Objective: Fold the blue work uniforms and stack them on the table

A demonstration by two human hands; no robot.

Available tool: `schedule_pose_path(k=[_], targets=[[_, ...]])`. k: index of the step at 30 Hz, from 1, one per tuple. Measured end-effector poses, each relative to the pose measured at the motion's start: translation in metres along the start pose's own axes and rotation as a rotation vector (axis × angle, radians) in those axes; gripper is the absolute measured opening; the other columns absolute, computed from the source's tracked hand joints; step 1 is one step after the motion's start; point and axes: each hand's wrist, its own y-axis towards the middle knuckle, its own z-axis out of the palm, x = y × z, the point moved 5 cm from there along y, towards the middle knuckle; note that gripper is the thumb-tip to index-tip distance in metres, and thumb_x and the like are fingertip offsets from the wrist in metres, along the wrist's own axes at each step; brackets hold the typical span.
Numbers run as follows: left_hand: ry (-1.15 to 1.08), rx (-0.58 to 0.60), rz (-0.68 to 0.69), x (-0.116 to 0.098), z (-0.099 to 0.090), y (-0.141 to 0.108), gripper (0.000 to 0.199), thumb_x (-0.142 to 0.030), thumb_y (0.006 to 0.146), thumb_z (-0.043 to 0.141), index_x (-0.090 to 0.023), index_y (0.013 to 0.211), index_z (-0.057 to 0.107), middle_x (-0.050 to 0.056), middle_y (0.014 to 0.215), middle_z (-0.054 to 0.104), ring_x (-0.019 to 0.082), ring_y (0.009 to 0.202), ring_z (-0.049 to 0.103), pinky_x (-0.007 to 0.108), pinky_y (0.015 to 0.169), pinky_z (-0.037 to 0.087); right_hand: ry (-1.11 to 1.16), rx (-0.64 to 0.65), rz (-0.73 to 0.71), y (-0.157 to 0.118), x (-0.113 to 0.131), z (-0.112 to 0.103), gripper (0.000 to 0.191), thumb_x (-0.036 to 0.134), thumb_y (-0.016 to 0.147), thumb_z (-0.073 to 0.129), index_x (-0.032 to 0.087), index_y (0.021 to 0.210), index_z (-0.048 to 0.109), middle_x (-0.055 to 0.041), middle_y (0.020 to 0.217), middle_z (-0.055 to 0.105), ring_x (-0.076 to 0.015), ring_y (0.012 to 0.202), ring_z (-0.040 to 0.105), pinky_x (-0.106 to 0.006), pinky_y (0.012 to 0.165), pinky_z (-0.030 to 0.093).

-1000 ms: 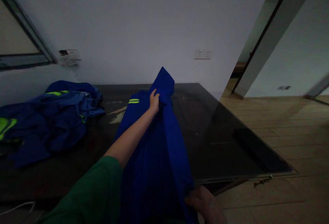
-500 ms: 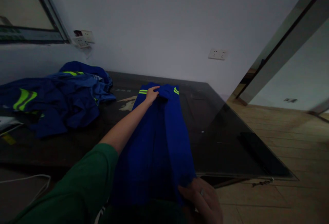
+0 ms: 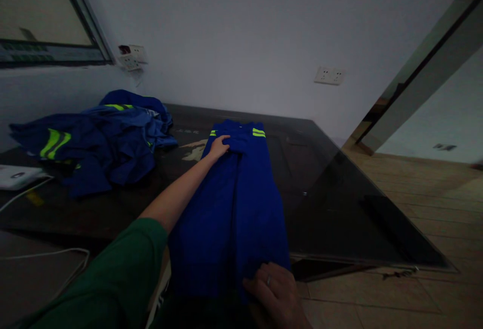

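A blue garment [image 3: 256,188] with yellow-green stripes lies lengthwise on a dark glossy table [image 3: 324,208], its near end hanging toward me. My left hand [image 3: 220,146] rests near the garment's far end, beside the collar area, fingers apart and touching the cloth. Closer to me, my right hand [image 3: 273,289], with a ring on one finger, is closed on the garment's near right edge. The right side panel lies folded inward, its edge running down the middle.
Crumpled blue clothes [image 3: 109,143] with bright stripes lie at the table's left. A white device [image 3: 18,177] with a cable sits in front of them. Wall sockets [image 3: 329,75] are behind the table. A dark flat object [image 3: 392,223] lies near the right edge.
My right hand has moved left with the garment's near right edge, narrowing the dark gap in the middle. My left hand has slid slightly toward me. The view has shifted a little.
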Motion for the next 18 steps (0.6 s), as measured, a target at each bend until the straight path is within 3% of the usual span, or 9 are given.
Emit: schedule_pose_path(k=[4, 10, 15, 18], targets=[[0.033, 0.028, -0.005, 0.004, -0.002, -0.005, 0.059, 0.001, 0.072, 0.054, -0.015, 0.128, 0.059, 0.007, 0.101, 0.072, 0.012, 0.066, 0.066, 0.021, 0.065, 0.054, 0.023, 0.020, -0.016, -0.004, 0.002, 0.007, 0.018, 0.010, 0.086, 0.041, 0.019, 0.085, 0.056, 0.0008, 0.058, 0.057, -0.0126, 0.051, 0.049, -0.026, 0.048, 0.033], [0.097, 0.030, 0.033, 0.000, -0.002, -0.002, 0.062, -0.001, 0.075, 0.049, -0.016, 0.135, 0.053, 0.010, 0.121, 0.065, 0.012, 0.071, 0.067, 0.024, 0.072, 0.055, 0.000, -0.020, 0.009, -0.015, 0.001, 0.009, 0.016, 0.014, 0.089, 0.042, 0.018, 0.093, 0.057, -0.0023, 0.064, 0.059, -0.0157, 0.059, 0.055, -0.030, 0.063, 0.042], [0.223, 0.034, 0.091, -0.003, -0.007, -0.003, 0.057, -0.002, 0.074, 0.052, -0.014, 0.129, 0.059, 0.012, 0.126, 0.061, 0.021, 0.101, 0.064, 0.032, 0.095, 0.049, -0.065, 0.244, -0.078, -0.019, -0.005, 0.054, 0.022, 0.014, 0.089, 0.043, 0.021, 0.068, 0.047, 0.0019, 0.053, 0.053, -0.0129, 0.047, 0.048, -0.028, 0.046, 0.032], [0.314, 0.053, 0.141, -0.002, -0.012, -0.008, 0.051, -0.005, 0.074, 0.056, -0.016, 0.123, 0.064, 0.012, 0.121, 0.061, 0.025, 0.115, 0.056, 0.036, 0.104, 0.042, -0.130, 0.250, -0.124, -0.021, -0.011, 0.071, 0.025, 0.018, 0.089, 0.049, 0.021, 0.064, 0.048, 0.0031, 0.051, 0.052, -0.0121, 0.043, 0.048, -0.027, 0.042, 0.031]])
